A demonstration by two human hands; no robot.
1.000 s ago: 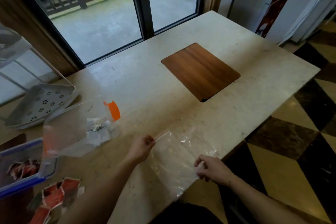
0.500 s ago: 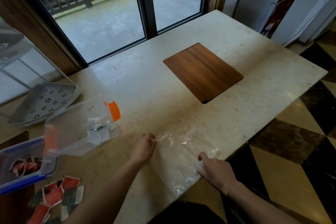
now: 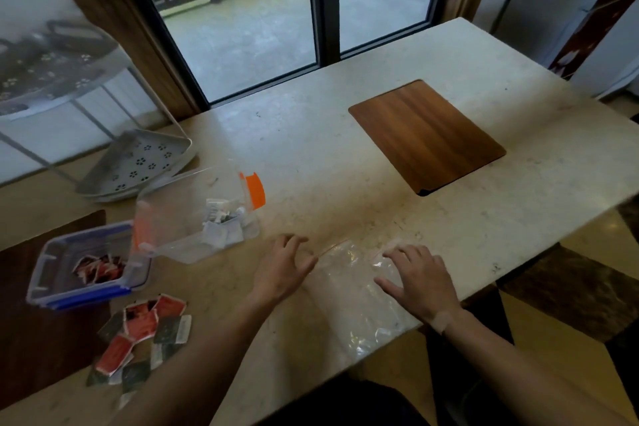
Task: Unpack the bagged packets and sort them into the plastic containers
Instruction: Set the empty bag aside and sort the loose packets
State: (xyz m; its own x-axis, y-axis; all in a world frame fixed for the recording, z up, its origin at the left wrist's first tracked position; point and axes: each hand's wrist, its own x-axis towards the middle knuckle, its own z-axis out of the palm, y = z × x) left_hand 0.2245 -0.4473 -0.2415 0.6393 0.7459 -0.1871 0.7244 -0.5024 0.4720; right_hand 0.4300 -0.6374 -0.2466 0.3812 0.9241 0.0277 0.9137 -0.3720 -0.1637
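Observation:
An empty clear plastic bag [image 3: 356, 301] lies flat on the marble table near its front edge. My right hand [image 3: 420, 282] rests on the bag with fingers spread. My left hand [image 3: 283, 268] sits at the bag's left edge, fingers loosely bent and touching it. Left of my hands stands a clear container with orange clips [image 3: 197, 214] holding white and grey packets. Further left is a blue-rimmed container [image 3: 86, 268] with red packets inside. Several red and dark packets [image 3: 145, 339] lie loose on the table in front of it.
A white perforated corner rack [image 3: 138, 162] stands at the back left. A brown wooden board [image 3: 427, 135] is set into the table at the right. The table's front edge [image 3: 449, 308] runs just under my right wrist. A glass door lies beyond.
Both hands have let go of their pinch on the bag and now lie flatter. My right hand moved forward onto the bag. The camera shifted, showing more of the left side.

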